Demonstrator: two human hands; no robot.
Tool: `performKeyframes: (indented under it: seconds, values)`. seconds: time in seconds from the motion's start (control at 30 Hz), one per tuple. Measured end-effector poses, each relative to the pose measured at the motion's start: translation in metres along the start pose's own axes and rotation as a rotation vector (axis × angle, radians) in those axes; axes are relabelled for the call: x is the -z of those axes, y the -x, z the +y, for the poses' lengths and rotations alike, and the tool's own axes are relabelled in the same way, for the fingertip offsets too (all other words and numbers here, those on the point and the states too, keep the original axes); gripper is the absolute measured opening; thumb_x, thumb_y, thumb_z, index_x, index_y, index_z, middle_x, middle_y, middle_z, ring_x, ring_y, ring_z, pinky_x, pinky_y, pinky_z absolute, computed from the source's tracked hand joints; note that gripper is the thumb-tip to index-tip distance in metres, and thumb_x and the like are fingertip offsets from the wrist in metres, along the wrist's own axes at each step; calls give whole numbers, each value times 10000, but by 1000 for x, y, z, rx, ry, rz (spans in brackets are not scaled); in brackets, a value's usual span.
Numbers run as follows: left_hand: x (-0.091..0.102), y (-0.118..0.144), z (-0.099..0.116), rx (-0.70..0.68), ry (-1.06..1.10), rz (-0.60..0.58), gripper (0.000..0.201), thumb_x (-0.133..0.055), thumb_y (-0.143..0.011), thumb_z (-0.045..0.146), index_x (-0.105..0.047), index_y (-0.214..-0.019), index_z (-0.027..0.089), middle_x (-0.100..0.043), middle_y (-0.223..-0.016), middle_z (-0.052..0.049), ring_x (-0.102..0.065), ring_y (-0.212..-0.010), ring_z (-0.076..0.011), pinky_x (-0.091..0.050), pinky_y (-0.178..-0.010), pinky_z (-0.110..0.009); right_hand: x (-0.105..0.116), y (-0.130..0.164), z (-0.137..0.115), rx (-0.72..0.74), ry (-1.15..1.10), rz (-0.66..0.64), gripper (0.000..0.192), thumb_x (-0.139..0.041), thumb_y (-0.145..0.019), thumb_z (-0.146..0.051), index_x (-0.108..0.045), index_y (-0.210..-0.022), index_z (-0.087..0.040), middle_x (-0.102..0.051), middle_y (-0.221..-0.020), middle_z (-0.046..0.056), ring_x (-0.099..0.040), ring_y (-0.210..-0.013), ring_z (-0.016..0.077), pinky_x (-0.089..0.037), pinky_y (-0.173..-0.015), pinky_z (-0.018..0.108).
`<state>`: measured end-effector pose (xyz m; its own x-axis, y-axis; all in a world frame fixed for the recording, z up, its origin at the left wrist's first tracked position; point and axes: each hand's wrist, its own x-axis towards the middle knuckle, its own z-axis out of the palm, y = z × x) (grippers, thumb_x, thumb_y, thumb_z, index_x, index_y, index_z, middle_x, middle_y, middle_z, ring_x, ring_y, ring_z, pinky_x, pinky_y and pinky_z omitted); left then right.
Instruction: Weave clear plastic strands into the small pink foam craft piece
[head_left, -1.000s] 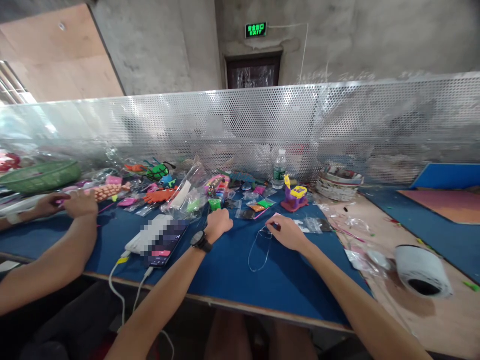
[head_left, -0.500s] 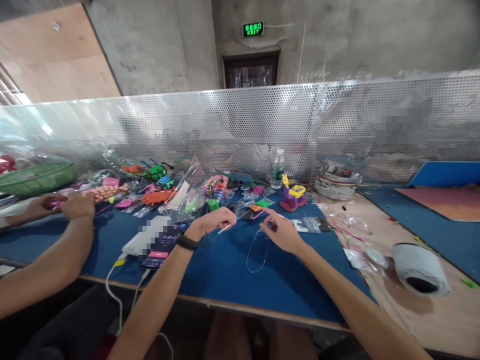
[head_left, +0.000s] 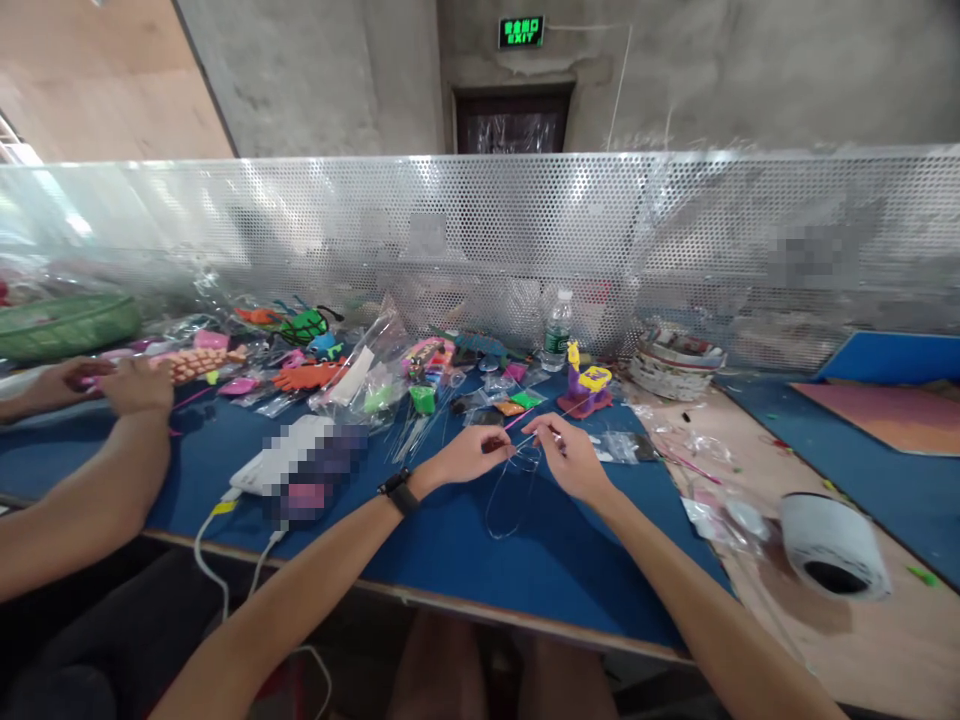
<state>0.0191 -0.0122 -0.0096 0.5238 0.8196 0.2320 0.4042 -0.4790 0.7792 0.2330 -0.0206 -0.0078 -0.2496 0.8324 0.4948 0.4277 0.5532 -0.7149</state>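
Left hand (head_left: 466, 458), earlier far-left by packets, now meets right hand (head_left: 568, 455); both pinch thin clear looped cord (head_left: 504, 505) above blue tabletop (head_left: 465, 545); threading likely underway.

Bare concrete wall (head_left: 322, 70), green exit sign (head_left: 521, 32) over dark door (head_left: 512, 122), perforated metal screen (head_left: 480, 240) behind blue-topped table (head_left: 450, 540).

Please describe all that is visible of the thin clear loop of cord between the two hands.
The cord is a very thin, clear strand, like plastic line. It forms one long narrow loop that lies limp on the blue mat, its closed end toward the table edge. Its upper end rises to the hands: the left hand and the right hand both pinch it there, close together, just above the mat. A thin pink stick shows at the fingers; whether it touches the cord cannot be told.
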Motion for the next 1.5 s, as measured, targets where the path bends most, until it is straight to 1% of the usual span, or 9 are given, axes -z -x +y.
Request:
performKeyframes:
  seconds: [0.13,0.3,0.37,0.5,0.63,0.73,1.0,1.33,1.5]
  values:
    - [-3,-11,-6,60,-159,-89,379,-717,-791,452,-662,-1035,167,-639,-917,-40,-552,-753,-145,-422,-679,-243,-1,-4,6,17,24,187,300,-358,-1010,-351,-620,-1032,-207,-690,-929,67,-645,-825,191,-481,-701,292]
    - [-5,-33,-7,11,-258,-264,168,-671,-845,326,-686,-929,181,-687,-824,-24,-602,-707,-138,-418,-660,-230,15,-4,13,26,69,302,350,-269,-1028,-354,-527,-1207,-197,-600,-793,19,-531,-584,152,-436,-594,280]
    - [-8,-35,-4,-53,-207,-217,158,-624,-884,323,-688,-920,183,-694,-826,-26,-610,-716,-138,-431,-673,-230,23,-2,12,8,106,372,334,-308,-1014,-362,-552,-1174,-200,-614,-810,29,-532,-597,157,-431,-600,284]
    - [-14,-28,2,-138,-9,43,217,-576,-921,368,-674,-896,176,-692,-891,-45,-622,-770,-148,-482,-709,-239,33,-1,6,-26,134,432,289,-400,-972,-373,-632,-966,-201,-652,-781,47,-519,-581,166,-414,-577,294]
    - [-13,-18,13,-98,170,324,279,-614,-890,446,-630,-860,170,-645,-870,-41,-601,-705,-139,-512,-602,-230,25,1,-1,-20,77,262,296,-524,-927,-457,-670,-911,-200,-606,-681,19,-503,-572,162,-404,-542,279]
    - [-10,-14,22,-95,275,435,289,-663,-855,454,-596,-841,173,-629,-857,-27,-611,-715,-136,-547,-643,-249,13,2,-8,2,44,113,334,-543,-925,-498,-696,-868,-206,-591,-659,6,-499,-583,155,-398,-547,270]
    - [-10,-15,29,-49,563,372,386,-766,-765,438,-539,-946,185,-625,-826,-4,-641,-737,-139,-563,-645,-259,2,5,-24,1,-27,155,399,-529,-931,-530,-717,-837,-191,-683,-716,24,-550,-592,156,-425,-555,264]
    - [-10,-17,29,-5,613,327,404,-777,-754,455,-611,-985,168,-673,-832,-23,-663,-710,-141,-582,-626,-265,6,7,-20,-33,-33,217,402,-543,-923,-549,-721,-872,-192,-666,-662,21,-552,-549,154,-419,-517,254]
    - [-10,-19,26,-10,680,325,411,-786,-747,446,-643,-998,154,-704,-866,-43,-669,-731,-139,-589,-679,-281,5,7,-18,-88,-73,241,432,-550,-908,-583,-720,-936,-187,-715,-726,55,-628,-617,190,-468,-550,273]
